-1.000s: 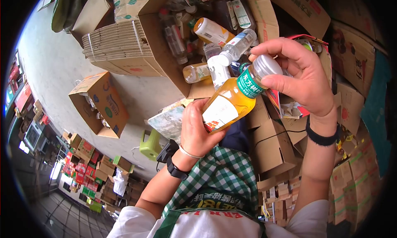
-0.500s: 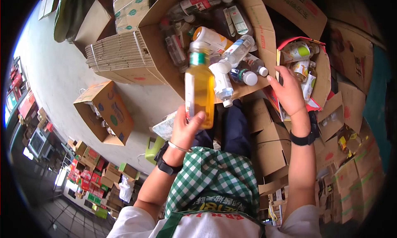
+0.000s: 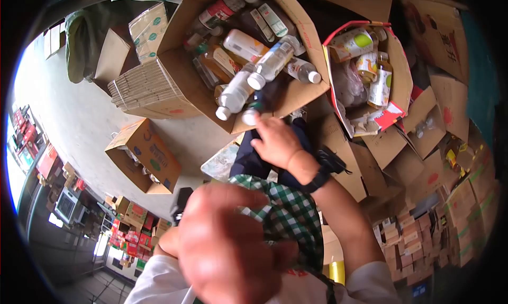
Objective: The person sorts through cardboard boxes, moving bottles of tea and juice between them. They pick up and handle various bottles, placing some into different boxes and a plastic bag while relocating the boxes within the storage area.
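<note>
Near the camera, my left hand [image 3: 227, 246] is large and blurred, its fingers smeared. My right hand [image 3: 278, 145] is at the front edge of a big cardboard box [image 3: 185, 90], thumb apart from the fingers. Its fingertips are at the white cap of a dark bottle [image 3: 250, 116]; whether they touch it is unclear. Inside the box lie several plastic bottles, among them a clear one [image 3: 272, 61], a second clear one [image 3: 236, 91], a white-and-orange one [image 3: 245, 45] and an amber one [image 3: 217, 61].
To the right, a red-edged box [image 3: 338, 111] holds several labelled bottles. Flattened cartons [image 3: 145, 90] are stacked at the left, above an open box [image 3: 159, 153] on the floor. More cardboard lies at the right. A yellow object [image 3: 337, 272] shows at the bottom.
My left hand has come back close to the camera, without the amber bottle in view in it. My right hand has moved left, from beside the red-edged box to the dark bottle's cap.
</note>
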The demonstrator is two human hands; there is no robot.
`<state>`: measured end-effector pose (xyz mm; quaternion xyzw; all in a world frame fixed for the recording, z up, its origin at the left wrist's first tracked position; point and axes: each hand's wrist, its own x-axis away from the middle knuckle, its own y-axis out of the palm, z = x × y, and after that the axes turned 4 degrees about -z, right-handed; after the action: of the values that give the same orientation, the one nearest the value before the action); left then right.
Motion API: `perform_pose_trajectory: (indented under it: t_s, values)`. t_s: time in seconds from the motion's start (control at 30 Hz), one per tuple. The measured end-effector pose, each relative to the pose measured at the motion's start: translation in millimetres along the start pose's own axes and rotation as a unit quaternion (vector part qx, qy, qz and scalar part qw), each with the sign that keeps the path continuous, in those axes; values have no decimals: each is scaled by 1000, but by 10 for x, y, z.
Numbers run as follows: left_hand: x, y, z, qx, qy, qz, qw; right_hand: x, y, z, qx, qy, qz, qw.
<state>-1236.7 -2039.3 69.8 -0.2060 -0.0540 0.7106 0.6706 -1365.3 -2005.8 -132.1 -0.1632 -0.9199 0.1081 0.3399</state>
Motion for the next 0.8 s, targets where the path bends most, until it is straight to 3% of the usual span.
perform_pose_trajectory:
  t_s: [0.03, 0.07, 0.13, 0.17, 0.3, 0.4, 0.53, 0.6, 0.67, 0.7, 0.77, 0.8]
  values:
    - [-22, 67, 149, -67, -28, 48, 996, 44, 154, -12, 1, -43, -36, 998]
    - [-45, 134, 297, -130, -62, 92, 985, 96, 243, -116, -50, -14, -69, 996]
    - [-510, 40, 353, -22, 14, -128, 991, 185, 370, -283, -112, 26, -102, 988]
    - [-550, 94, 416, -22, 13, -139, 990, 230, 406, -324, -126, 41, -103, 986]
    - [-624, 261, 689, -25, 17, -246, 969, 539, 410, -330, -225, 10, 48, 973]
    - [-624, 481, 851, -20, 4, -257, 966, 859, 309, -227, -235, 10, 121, 964]
    - [-602, 901, 862, 23, 169, -237, 957, 1373, 181, -52, -241, 19, 198, 950]
    - [-438, 1099, 1184, -157, 0, -241, 958, 1624, 135, 37, -254, 21, 230, 939]
    - [-374, 1489, 745, -10, 201, -269, 942, 1934, -10, 74, -263, 28, 250, 931]
    - [-401, 1618, 646, -52, 173, -345, 921, 2084, -44, 87, -270, 37, 260, 926]
    - [-218, 1928, 404, -206, 36, -439, 874, 2301, 97, 183, -269, 82, 192, 940]
    - [-182, 2070, 318, -266, -23, -454, 850, 2394, 95, 208, -291, 68, 246, 922]
